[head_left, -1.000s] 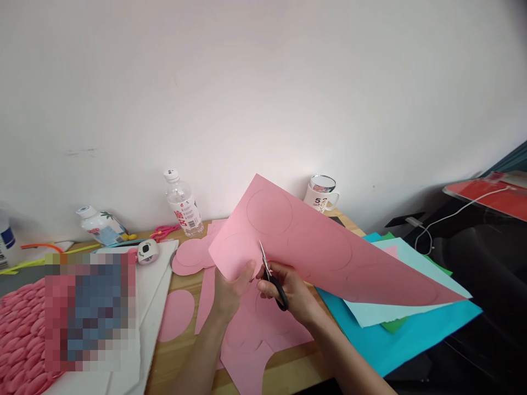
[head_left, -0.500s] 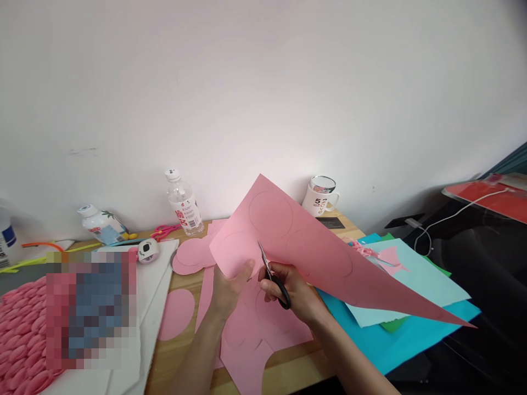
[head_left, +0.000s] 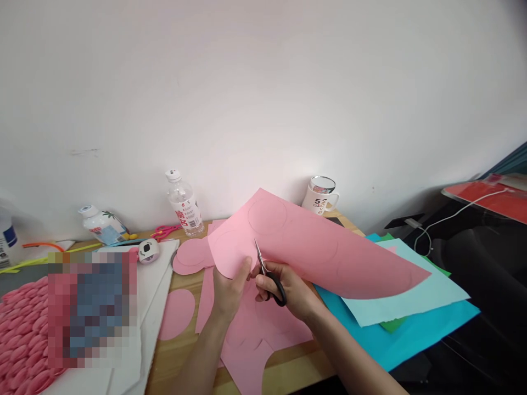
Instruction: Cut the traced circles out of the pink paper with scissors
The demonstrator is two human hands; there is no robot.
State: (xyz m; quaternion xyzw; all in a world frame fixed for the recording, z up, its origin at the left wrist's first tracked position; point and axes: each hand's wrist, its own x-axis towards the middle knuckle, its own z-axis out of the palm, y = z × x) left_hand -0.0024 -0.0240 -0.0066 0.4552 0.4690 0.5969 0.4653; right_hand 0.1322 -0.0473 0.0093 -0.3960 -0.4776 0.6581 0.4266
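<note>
A large sheet of pink paper (head_left: 304, 247) with pencilled circles is held up over the desk. My left hand (head_left: 230, 291) pinches its lower left part, thumb on top. In my right hand (head_left: 288, 285) are black-handled scissors (head_left: 280, 291), fingers through the loops. Their blades point up and away, at the sheet just right of my left thumb; part of the cut edge is hidden. Beneath lie more pink sheets (head_left: 284, 329) with curved cut-outs. Cut pink circles (head_left: 179, 312) rest to the left.
Coloured paper, turquoise (head_left: 382, 351) and pale blue (head_left: 370, 312), lies on the right. Along the wall stand a water bottle (head_left: 187, 208) and a white mug (head_left: 319, 200). White boards (head_left: 160, 285), pink scissors (head_left: 167, 230) and a pink braided item (head_left: 24, 323) are at left.
The pink sheet has tilted lower, its right corner swinging left and up and its top corner dropping. Both hands have shifted slightly left, still holding the sheet and the scissors.
</note>
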